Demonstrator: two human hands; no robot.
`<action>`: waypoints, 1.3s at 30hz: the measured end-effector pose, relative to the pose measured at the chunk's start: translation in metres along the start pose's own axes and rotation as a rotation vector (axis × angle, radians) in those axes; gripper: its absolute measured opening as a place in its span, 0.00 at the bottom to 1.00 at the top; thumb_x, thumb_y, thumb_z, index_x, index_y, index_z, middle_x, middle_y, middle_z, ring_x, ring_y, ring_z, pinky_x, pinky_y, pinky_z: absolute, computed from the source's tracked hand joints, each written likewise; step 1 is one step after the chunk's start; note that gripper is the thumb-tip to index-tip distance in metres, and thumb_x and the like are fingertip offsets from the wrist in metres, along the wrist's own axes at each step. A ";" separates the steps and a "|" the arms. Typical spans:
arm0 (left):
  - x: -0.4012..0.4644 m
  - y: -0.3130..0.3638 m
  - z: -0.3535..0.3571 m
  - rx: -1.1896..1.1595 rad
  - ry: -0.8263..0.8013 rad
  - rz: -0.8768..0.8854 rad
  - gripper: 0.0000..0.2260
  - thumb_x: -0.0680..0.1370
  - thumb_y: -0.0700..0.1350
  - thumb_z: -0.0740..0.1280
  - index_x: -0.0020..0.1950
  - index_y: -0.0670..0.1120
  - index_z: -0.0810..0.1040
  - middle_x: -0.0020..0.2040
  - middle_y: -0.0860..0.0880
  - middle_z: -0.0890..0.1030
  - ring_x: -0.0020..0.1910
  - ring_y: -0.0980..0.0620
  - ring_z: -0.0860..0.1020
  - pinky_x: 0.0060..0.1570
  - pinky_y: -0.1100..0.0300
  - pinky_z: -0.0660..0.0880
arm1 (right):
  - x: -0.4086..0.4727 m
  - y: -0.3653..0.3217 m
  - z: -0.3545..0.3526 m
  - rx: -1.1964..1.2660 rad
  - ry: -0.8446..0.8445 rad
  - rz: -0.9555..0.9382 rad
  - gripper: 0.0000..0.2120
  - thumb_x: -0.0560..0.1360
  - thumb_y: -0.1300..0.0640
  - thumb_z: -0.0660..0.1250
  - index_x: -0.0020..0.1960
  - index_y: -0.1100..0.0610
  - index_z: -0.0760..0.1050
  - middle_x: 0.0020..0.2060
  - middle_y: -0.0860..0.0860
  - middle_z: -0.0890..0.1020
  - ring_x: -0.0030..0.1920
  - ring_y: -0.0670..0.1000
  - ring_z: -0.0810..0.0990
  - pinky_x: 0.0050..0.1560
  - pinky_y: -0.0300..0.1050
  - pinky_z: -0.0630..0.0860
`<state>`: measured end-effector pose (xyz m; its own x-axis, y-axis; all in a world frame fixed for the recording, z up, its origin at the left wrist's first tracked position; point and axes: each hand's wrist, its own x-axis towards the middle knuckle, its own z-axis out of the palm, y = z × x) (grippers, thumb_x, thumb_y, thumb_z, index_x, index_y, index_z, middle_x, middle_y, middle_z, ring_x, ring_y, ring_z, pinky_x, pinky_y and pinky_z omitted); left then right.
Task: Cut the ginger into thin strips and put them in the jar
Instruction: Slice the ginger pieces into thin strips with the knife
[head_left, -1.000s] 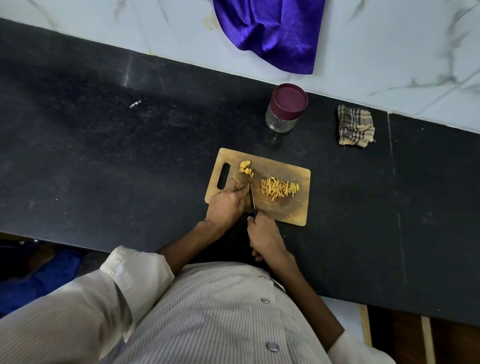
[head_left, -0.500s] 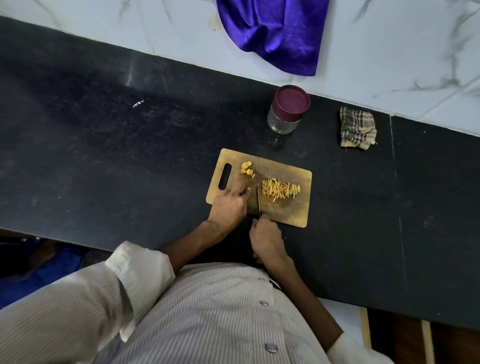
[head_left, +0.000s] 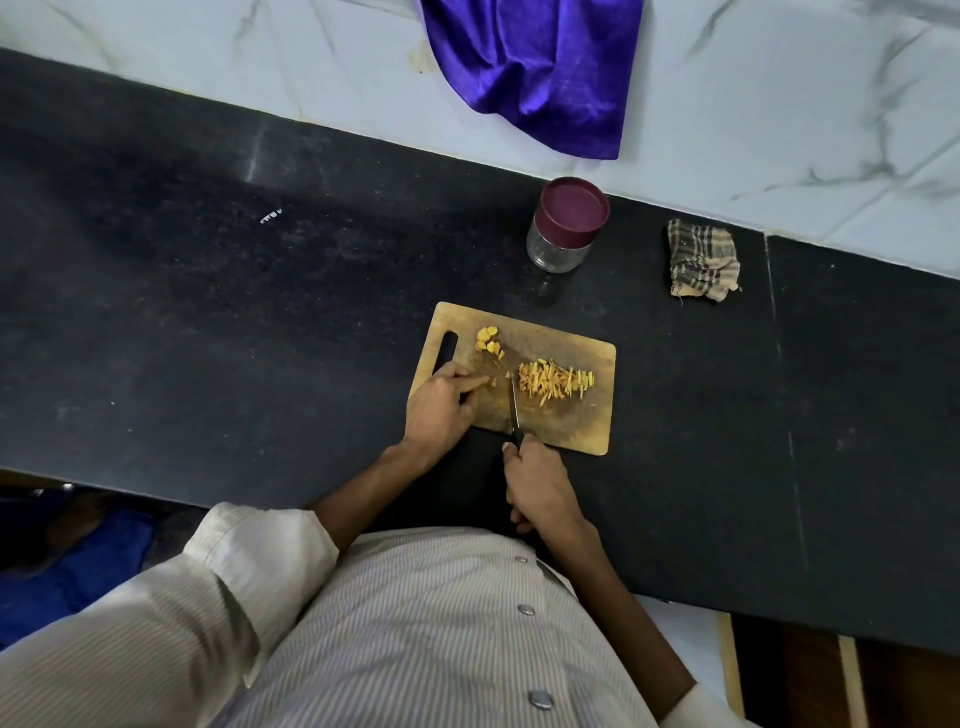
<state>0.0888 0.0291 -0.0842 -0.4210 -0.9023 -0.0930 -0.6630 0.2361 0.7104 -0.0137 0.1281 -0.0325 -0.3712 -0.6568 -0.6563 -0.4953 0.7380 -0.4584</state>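
Observation:
A wooden cutting board (head_left: 576, 421) lies on the black counter. A heap of thin ginger strips (head_left: 556, 383) lies on its middle right. A few uncut ginger slices (head_left: 488, 340) sit near the handle slot. My left hand (head_left: 441, 408) rests on the board's left part, fingertips pinning a small ginger bit. My right hand (head_left: 537, 486) grips the handle of a knife (head_left: 514, 408), whose blade points away from me between my left fingers and the strips. A glass jar (head_left: 558, 249) with a maroon lid on it stands behind the board.
A folded checked cloth (head_left: 702, 260) lies to the right of the jar. A purple fabric (head_left: 540, 67) hangs over the white marble ledge behind. The black counter (head_left: 234, 312) stretches wide to the left and right of the board.
The knife blade has shifted right, away from my left fingers toward the strip heap. My left fingers have stretched out flatter on the board.

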 end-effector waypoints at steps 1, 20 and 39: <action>0.000 0.000 0.000 -0.003 0.007 -0.004 0.14 0.78 0.38 0.64 0.61 0.50 0.81 0.56 0.51 0.78 0.53 0.52 0.76 0.45 0.62 0.71 | -0.001 -0.001 -0.001 -0.001 -0.002 -0.008 0.14 0.84 0.52 0.54 0.59 0.62 0.69 0.47 0.62 0.82 0.33 0.58 0.83 0.32 0.56 0.83; -0.006 -0.004 0.006 0.144 0.022 0.134 0.17 0.77 0.39 0.64 0.65 0.50 0.78 0.54 0.47 0.76 0.45 0.48 0.78 0.40 0.51 0.78 | 0.000 0.005 0.005 -0.045 -0.055 -0.043 0.13 0.84 0.50 0.54 0.54 0.59 0.70 0.47 0.61 0.83 0.44 0.62 0.84 0.48 0.62 0.81; -0.002 -0.009 0.004 -0.057 0.066 0.011 0.16 0.77 0.35 0.63 0.62 0.46 0.80 0.57 0.48 0.77 0.53 0.51 0.76 0.49 0.60 0.74 | -0.006 0.004 -0.002 0.028 -0.121 -0.074 0.11 0.85 0.51 0.54 0.52 0.57 0.69 0.36 0.54 0.79 0.29 0.49 0.78 0.31 0.44 0.76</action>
<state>0.0931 0.0303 -0.0931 -0.3848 -0.9221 -0.0406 -0.6214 0.2264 0.7501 -0.0150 0.1348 -0.0291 -0.2362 -0.6875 -0.6867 -0.4952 0.6932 -0.5237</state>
